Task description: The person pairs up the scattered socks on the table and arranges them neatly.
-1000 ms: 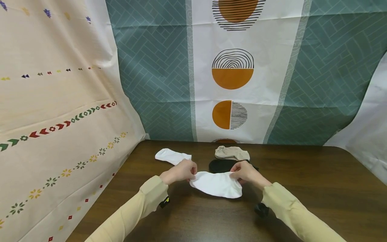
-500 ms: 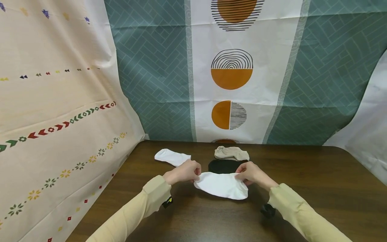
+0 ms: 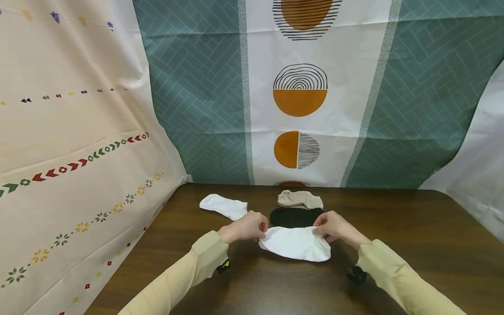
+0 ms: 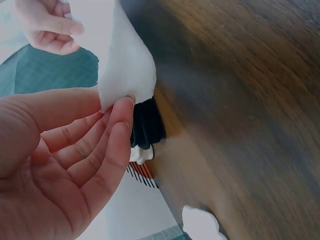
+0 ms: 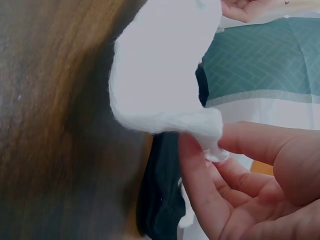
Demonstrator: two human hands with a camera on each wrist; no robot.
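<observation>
A white sock (image 3: 295,244) is stretched between both hands above the table, lying crosswise in the head view. My left hand (image 3: 249,225) pinches its left end between thumb and fingers, as the left wrist view also shows with the sock's ribbed fabric (image 4: 127,75). At the other end my right hand (image 3: 336,227) pinches the upper right corner; the right wrist view shows the sock's rounded edge (image 5: 160,85) bunched at the fingertips. Just behind the held sock lies a black sock (image 3: 293,217), partly covered by it. Another white sock (image 3: 223,205) lies behind the left hand.
A beige sock (image 3: 300,199) lies behind the black one, near the far edge of the dark wooden table (image 3: 393,227). Patterned cloths hang behind the table (image 3: 197,109) and along its left side (image 3: 78,175).
Both hands have shifted to the right and slightly nearer with the white sock held between them. The socks on the table stay in place; the view has turned slightly.
</observation>
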